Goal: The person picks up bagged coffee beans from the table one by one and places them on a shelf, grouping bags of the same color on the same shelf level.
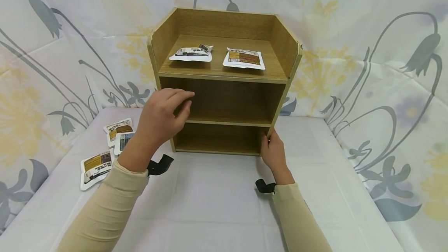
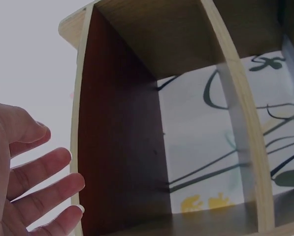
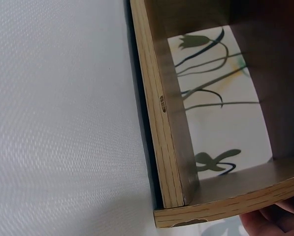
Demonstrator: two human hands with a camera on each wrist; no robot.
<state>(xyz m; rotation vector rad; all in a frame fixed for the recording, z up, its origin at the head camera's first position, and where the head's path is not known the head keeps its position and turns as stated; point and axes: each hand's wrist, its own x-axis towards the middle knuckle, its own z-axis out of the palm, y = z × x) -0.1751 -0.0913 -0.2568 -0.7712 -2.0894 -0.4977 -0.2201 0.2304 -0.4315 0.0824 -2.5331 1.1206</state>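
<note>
Wooden shelf unit holds two snack packets on top; three packets wait near the table's left edge. Left hand hovers, fingers apart; right hand grips the unit's lower right corner.

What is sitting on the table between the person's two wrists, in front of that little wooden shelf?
Nothing: in the head view the white table cover between the left hand and the right hand is bare, up to the wooden shelf.
</note>
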